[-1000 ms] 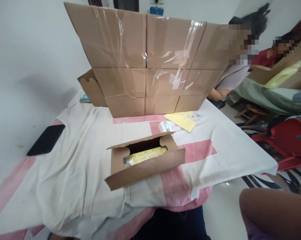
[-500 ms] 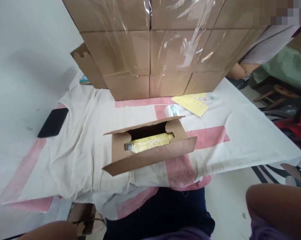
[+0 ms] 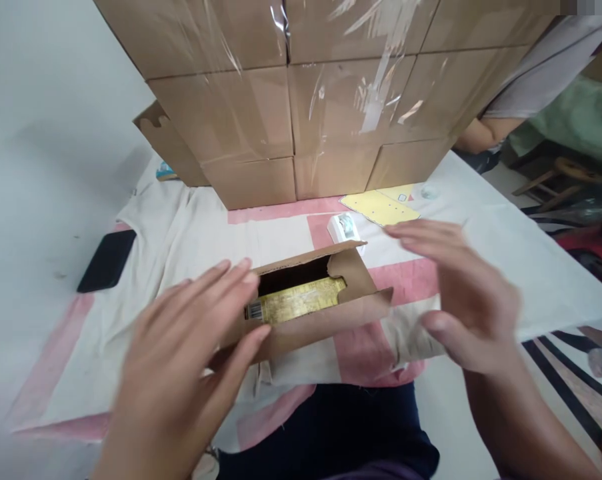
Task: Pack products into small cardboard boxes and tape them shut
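A small brown cardboard box (image 3: 311, 327) stands on the cloth-covered table with its long flaps spread. Inside lies a yellow carton (image 3: 303, 300) with a barcode on its left end. My left hand (image 3: 181, 353) is over the box's left end, fingers stretched and thumb apart; it hides that end, and whether it touches the box I cannot tell. To the right of the box, my right hand (image 3: 465, 293) hovers over the table with its fingers extended and thumb apart, holding nothing. It is slightly blurred.
Wrapped cardboard boxes (image 3: 241, 113) are stacked at the back. Before them lie a small white box (image 3: 344, 228) and yellow card (image 3: 381, 207). A black phone (image 3: 107, 260) rests at left by the wall. Another person's arm (image 3: 485, 130) shows behind the stack at right.
Both my hands have come into view from below, the left over the box's left end and the right beside its right end. The view has shifted slightly; the box and yellow carton stay put.
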`<state>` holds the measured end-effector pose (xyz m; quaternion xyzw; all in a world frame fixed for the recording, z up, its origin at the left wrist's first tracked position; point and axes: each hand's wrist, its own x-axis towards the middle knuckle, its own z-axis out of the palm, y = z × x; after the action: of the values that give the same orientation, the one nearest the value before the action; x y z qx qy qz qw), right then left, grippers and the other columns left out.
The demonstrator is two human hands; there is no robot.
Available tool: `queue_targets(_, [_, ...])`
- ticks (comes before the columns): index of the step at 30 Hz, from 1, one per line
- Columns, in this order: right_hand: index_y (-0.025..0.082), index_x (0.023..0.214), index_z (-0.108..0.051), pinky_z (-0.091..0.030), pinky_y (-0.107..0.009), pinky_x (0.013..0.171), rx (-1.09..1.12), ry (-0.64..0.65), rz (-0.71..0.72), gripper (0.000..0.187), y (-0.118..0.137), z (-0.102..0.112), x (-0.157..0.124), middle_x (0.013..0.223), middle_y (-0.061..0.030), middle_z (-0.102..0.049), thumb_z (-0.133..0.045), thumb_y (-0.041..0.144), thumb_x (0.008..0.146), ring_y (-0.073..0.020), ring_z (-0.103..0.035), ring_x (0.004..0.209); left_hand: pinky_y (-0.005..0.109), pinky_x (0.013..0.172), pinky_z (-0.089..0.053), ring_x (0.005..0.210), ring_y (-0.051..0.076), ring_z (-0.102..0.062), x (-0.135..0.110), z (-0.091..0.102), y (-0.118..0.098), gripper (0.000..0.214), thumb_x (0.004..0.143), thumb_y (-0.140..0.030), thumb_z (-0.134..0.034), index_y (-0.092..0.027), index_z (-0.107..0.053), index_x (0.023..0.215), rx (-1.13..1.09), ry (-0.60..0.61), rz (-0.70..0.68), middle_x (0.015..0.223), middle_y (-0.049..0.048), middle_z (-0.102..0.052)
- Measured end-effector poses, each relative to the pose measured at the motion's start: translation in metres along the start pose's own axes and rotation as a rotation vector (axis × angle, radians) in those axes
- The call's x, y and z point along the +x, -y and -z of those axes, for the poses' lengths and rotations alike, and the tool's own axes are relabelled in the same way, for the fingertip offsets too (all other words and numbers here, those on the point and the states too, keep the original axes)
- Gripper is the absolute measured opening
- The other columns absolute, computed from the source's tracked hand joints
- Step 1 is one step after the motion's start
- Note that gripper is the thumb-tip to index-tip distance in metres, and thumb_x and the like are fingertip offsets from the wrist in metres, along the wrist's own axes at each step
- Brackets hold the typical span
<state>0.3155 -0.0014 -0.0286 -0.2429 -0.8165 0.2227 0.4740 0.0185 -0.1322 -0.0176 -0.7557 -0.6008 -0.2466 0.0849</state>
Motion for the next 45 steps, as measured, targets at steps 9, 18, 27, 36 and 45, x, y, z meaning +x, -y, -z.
queue_targets(9, [0.032,0.138,-0.062,-0.043,-0.058,0.116,-0.023,0.181,-0.105,0.044,-0.027,-0.039,-0.023,0.139,-0.0053,-0.067,-0.064,0.020,0.096,-0.0319,-0.047,0.141,0.041,0.122,-0.035,0.148,0.022,-0.047,0.004,-0.043,0.006,0.055,0.101,-0.017,-0.043,-0.022,-0.043,0.155,0.098,0.214,-0.267,0.155,0.0011,-0.056])
queue_targets(18, [0.020,0.093,-0.074,-0.049,-0.033,0.077,0.034,-0.111,-0.847,0.022,-0.102,-0.033,-0.005,0.104,-0.0070,-0.074,-0.059,0.035,0.089,-0.0208,-0.064,0.087,0.064,0.123,-0.030,0.151,0.037,-0.042,0.000,-0.055,0.048,0.059,0.100,-0.061,-0.049,-0.028,-0.051,0.149,0.207,0.162,-0.058,0.161,0.0074,-0.049])
queue_targets(27, [0.014,0.077,-0.071,-0.025,-0.025,0.045,0.140,0.024,-1.213,0.028,-0.133,-0.034,0.030,0.066,-0.0011,-0.054,-0.061,0.037,0.088,-0.0090,-0.039,0.050,0.064,0.124,-0.028,0.152,0.037,-0.040,-0.004,-0.064,0.064,0.060,0.100,-0.060,-0.048,-0.027,-0.048,0.149,0.204,0.117,-0.063,0.159,0.0098,-0.051])
queue_targets(36, [0.020,0.063,-0.047,-0.018,-0.021,0.037,0.219,0.123,-1.390,0.030,-0.143,-0.043,0.051,0.050,0.0060,-0.042,-0.076,0.019,0.072,-0.0062,-0.031,0.040,0.064,0.122,-0.030,0.149,0.037,-0.043,-0.005,-0.069,0.064,0.058,0.101,-0.059,-0.047,-0.028,-0.047,0.150,0.188,0.053,-0.058,0.159,0.0060,-0.052])
queue_targets(45, [0.020,0.064,-0.050,-0.052,-0.027,0.048,0.314,-0.045,-1.308,0.022,-0.121,-0.047,0.039,0.058,0.0013,-0.053,-0.067,0.020,0.078,-0.0113,-0.049,0.047,0.063,0.120,-0.031,0.149,0.038,-0.043,-0.008,-0.072,0.067,0.063,0.099,-0.058,-0.052,-0.027,-0.044,0.154,0.193,0.026,-0.101,0.159,0.0051,-0.051])
